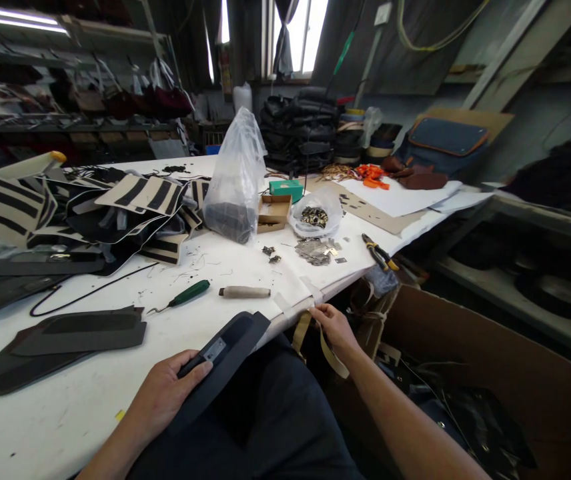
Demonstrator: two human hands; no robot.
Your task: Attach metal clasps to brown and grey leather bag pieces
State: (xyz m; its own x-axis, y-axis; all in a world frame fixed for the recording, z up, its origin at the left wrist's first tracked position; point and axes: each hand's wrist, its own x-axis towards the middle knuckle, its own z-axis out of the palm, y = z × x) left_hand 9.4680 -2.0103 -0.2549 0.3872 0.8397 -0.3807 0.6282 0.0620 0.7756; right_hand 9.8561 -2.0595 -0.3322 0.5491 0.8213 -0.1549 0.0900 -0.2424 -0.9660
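My left hand [173, 383] is closed on a long black bag panel [238, 337], thumb on top beside a small metal plate [214, 349]. The panel is tilted over my lap at the table's front edge. At that edge, the fingers of my right hand [334, 328] pinch a beige strip of tape [333, 357], which hangs in a loop below. Past the panel lie a wooden handle [245, 292] and a green-handled hook tool [189, 293]. More dark panels [83, 332] are stacked to the left.
Striped fabric pieces [138, 193] are heaped at the left. A clear plastic bag [238, 173], a small cardboard box [274, 212], a bag of metal fittings [314, 217], loose metal plates [314, 251] and pliers [379, 252] stand or lie beyond my hands. A large carton [490, 340] stands at the right.
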